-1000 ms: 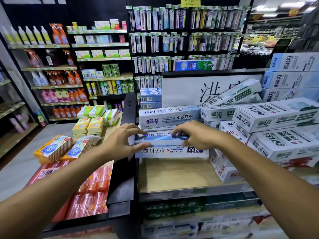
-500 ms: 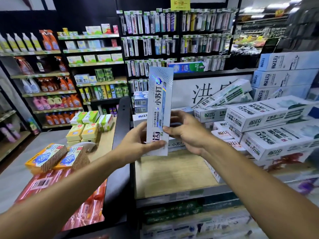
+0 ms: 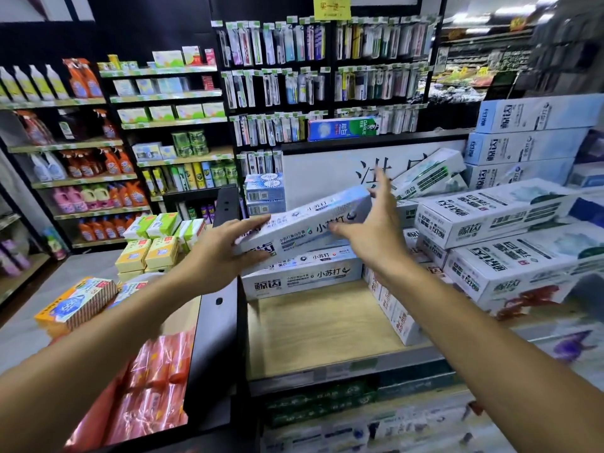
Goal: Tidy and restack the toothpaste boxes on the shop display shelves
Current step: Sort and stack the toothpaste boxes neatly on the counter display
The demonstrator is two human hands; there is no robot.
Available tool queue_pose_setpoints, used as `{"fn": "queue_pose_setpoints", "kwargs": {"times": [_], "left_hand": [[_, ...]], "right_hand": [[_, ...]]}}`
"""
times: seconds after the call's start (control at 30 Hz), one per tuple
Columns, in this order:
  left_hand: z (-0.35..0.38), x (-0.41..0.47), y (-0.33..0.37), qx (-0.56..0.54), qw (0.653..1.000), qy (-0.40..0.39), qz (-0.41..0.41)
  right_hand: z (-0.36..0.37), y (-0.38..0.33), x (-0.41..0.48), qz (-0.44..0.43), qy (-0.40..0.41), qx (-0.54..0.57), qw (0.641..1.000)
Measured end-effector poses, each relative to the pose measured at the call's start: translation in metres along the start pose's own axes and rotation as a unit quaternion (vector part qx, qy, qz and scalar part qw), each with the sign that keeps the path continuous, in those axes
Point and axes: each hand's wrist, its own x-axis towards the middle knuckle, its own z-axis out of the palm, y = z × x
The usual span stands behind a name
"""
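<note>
A long white-and-blue toothpaste box lies nearly level, its right end tilted up, just above a stack of like boxes at the back of the wooden shelf. My left hand grips the box's left end, thumb below and fingers on top. My right hand touches the box's front face near its right end, fingers spread and straight. A slumped pile of bigger white toothpaste boxes fills the shelf's right side.
A black divider panel bounds the shelf's left side. Left of it lie orange packets and yellow and green soap boxes. Toothbrush racks hang behind. Darker boxes sit on the lower shelf.
The box stood upright in both hands half a second ago; it has been turned nearly flat over the stack. My right hand's fingers have opened out.
</note>
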Motion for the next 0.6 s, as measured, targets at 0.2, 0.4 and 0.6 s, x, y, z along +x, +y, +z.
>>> {"fn": "queue_pose_setpoints", "kwargs": {"times": [0.2, 0.4, 0.6], "left_hand": [[0.012, 0.003, -0.006, 0.067, 0.996, -0.052, -0.004], [0.022, -0.002, -0.009, 0.101, 0.993, -0.043, 0.045], [0.023, -0.007, -0.005, 0.171, 0.981, 0.036, 0.089]], "right_hand": [[0.006, 0.02, -0.007, -0.085, -0.065, -0.4, 0.91], [0.01, 0.022, -0.011, -0.13, -0.085, -0.509, 0.847], [0.02, 0.023, -0.001, -0.17, -0.051, -0.544, 0.82]]}}
